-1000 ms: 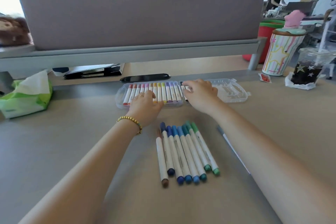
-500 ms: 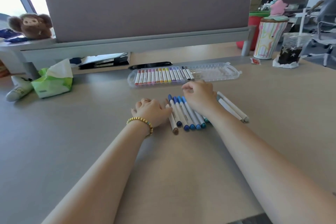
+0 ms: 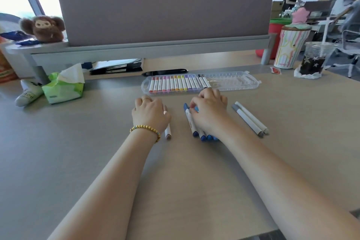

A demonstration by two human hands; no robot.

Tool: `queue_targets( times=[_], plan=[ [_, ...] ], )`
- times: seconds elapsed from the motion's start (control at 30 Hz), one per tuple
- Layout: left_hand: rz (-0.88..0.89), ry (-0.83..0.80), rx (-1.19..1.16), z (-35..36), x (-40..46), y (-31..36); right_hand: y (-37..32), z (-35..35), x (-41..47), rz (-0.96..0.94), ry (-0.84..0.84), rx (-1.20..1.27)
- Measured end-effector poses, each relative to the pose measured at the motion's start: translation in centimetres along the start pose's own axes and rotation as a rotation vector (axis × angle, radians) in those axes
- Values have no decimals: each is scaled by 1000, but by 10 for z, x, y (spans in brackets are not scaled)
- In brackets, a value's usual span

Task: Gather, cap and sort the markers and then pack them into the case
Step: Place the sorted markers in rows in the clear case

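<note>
A clear plastic marker case lies open across the desk, its left half filled with several capped markers from red to purple. My right hand curls over a bunch of blue markers on the desk and grips them. My left hand, with a bead bracelet at the wrist, covers a brown-capped marker and holds it with curled fingers. Two grey markers lie side by side to the right of my right hand.
A green tissue pack and a white sock-like item sit at the left. A black phone lies behind the case. A striped cup and an iced drink stand at the right. A divider screen closes the back.
Both hands came back from the case to the loose markers. My left hand has drawn the brown marker away to the left, while my right hand has closed over the blue group.
</note>
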State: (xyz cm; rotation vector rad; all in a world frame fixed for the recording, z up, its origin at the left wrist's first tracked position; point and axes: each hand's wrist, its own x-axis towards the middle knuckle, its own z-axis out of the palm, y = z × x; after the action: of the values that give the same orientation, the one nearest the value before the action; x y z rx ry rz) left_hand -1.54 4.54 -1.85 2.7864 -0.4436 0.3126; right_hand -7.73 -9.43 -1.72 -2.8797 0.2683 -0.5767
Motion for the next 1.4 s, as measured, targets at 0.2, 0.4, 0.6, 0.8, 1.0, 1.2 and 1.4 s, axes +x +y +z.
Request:
queue_targets(
  times=[0.2,0.4,0.6,0.8,1.0,1.2,1.4],
  plan=[
    [-23,-168,48,5,7,-5,-7,5,-1,21,-171,-112],
    [-8,-133,163,-1,7,-8,-15,6,3,17,-200,-201],
    [15,-135,152,-4,15,-4,-15,6,18,8,-214,-208],
    [4,-142,-225,-11,60,29,26,-9,59,192,-240,67],
    [41,-147,-391,-8,103,75,95,-18,83,394,-109,100],
    [10,-162,-349,14,145,112,133,-17,111,459,-121,61],
    [51,-196,-80,59,178,137,152,-7,148,462,-64,105]
  ],
)
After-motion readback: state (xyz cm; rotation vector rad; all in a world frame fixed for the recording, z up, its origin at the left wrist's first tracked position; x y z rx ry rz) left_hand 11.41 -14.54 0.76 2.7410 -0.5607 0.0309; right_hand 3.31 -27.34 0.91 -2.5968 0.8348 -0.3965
